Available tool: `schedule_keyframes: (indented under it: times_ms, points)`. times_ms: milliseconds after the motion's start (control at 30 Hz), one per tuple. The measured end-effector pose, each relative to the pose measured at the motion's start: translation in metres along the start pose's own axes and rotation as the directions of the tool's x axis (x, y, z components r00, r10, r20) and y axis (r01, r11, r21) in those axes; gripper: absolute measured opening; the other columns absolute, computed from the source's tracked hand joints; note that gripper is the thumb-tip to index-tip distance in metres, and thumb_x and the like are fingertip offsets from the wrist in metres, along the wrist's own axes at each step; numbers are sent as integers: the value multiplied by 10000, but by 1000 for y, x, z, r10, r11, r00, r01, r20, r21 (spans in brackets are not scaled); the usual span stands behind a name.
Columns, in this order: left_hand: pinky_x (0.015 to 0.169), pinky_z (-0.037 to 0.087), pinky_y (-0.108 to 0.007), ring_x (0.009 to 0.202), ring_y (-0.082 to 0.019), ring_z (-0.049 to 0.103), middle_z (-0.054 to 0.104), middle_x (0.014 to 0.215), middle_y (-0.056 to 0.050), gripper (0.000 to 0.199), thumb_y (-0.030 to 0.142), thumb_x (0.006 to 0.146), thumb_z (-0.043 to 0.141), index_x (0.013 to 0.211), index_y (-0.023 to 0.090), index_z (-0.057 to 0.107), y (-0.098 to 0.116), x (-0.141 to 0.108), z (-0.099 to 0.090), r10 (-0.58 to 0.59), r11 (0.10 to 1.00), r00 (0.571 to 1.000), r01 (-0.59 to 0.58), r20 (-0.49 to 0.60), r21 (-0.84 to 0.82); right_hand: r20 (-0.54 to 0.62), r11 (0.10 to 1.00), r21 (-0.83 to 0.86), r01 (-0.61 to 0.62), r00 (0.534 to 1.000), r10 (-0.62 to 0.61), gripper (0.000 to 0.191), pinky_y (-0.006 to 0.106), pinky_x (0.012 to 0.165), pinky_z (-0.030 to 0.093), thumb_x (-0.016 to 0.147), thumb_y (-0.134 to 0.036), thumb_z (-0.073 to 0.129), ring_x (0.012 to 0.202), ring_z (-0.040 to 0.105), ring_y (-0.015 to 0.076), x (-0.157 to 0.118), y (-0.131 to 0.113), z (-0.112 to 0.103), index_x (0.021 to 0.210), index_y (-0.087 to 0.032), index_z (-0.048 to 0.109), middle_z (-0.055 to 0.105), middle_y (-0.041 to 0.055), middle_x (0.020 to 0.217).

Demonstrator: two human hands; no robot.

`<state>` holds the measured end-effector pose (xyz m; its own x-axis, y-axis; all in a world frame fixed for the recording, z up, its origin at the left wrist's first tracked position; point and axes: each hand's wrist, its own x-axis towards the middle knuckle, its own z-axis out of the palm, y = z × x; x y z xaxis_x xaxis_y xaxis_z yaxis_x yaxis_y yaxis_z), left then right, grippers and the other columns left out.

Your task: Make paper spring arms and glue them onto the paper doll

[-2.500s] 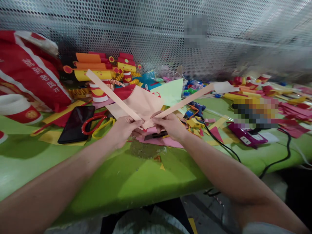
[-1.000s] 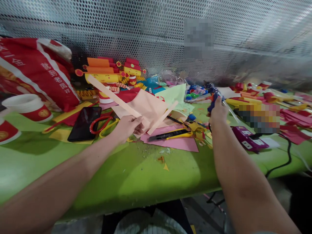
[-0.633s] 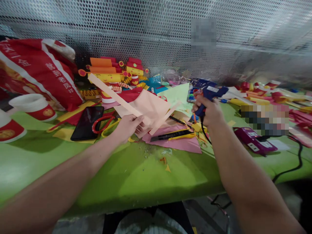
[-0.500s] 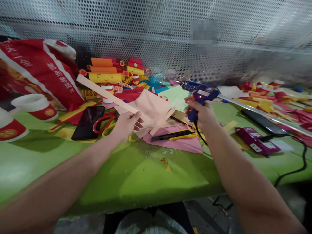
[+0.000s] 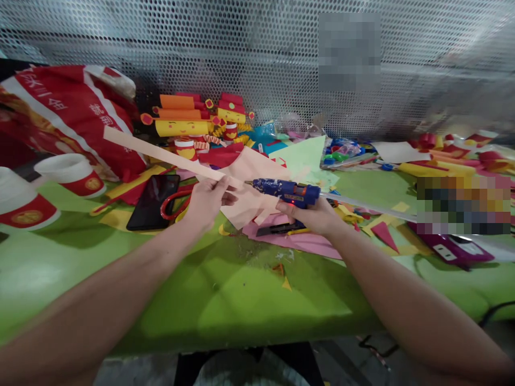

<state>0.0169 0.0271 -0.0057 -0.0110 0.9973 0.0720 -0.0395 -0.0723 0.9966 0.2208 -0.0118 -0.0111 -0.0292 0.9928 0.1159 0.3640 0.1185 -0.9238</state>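
Observation:
My left hand (image 5: 211, 198) pinches a long pale peach paper strip (image 5: 161, 154), whose free end points up to the left. In my right hand (image 5: 308, 214) is a blue glue gun (image 5: 281, 188) with a small red light and a clear glue stick out of its back. Its nozzle points left, close to the strip near my left fingers; whether they touch cannot be made out. Peach paper sheets (image 5: 257, 166) lie beneath. Partly under the gun, a black and yellow cutter (image 5: 277, 229) rests on pink paper (image 5: 314, 245).
Red-handled scissors (image 5: 169, 206) and a black phone (image 5: 153, 201) lie left of my left hand. Paper cups (image 5: 74, 174) and a red bag (image 5: 80, 115) stand further left. Paper figures (image 5: 183, 127) are at the back. A purple power strip (image 5: 462, 251) lies right.
My right hand has brought the glue gun left and down, its nozzle now near the strip at my left fingers. My left hand still holds the strip. The view has shifted slightly.

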Motion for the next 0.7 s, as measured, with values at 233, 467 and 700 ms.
schedule_keyframes:
  times_ms: [233,467,700]
  points:
    - [527,498,-209,505,-85,587,653,710,-47,207,248,833,505,747,104,627,0,-2,0,0,1000,999,-1,54,18,17,999,-42,22,1000,-21,268,278,493,464,560,-435,712,515,553,145,-5,-4,5,606,-199,594,599,-1,536]
    - [523,499,-212,495,-85,581,659,717,-51,193,238,819,515,737,101,621,1,-3,2,-21,1000,997,21,80,3,8,999,-44,26,1000,-26,231,275,528,495,586,-395,709,590,605,164,-3,-2,8,660,-198,613,659,17,637]
    - [521,504,-216,495,-88,583,655,695,-49,198,232,816,517,705,100,616,-1,-3,2,-18,1000,996,17,83,15,-16,995,-87,43,999,-44,245,288,570,498,573,-394,724,634,612,185,-4,-1,8,667,-191,625,664,25,628]
